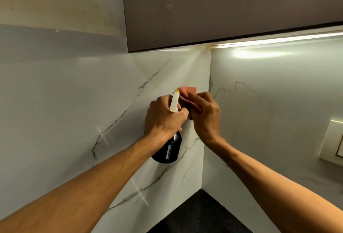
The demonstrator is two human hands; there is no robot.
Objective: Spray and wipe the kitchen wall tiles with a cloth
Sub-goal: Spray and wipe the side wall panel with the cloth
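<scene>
My left hand (164,115) grips the neck of a dark spray bottle (169,149) with a white trigger head and yellow nozzle (175,101) pointing up at the wall. Beside it, my right hand (204,115) holds a pink cloth (187,91) against the white marble-veined wall tiles (130,93), just left of the inner corner. Most of the cloth is hidden under my fingers. The two hands almost touch.
A brown upper cabinet (222,19) hangs right above, with a lit light strip (278,40) under it. The right-hand tiled wall (269,112) carries a white switch plate (332,140). A black countertop (196,216) lies below in the corner.
</scene>
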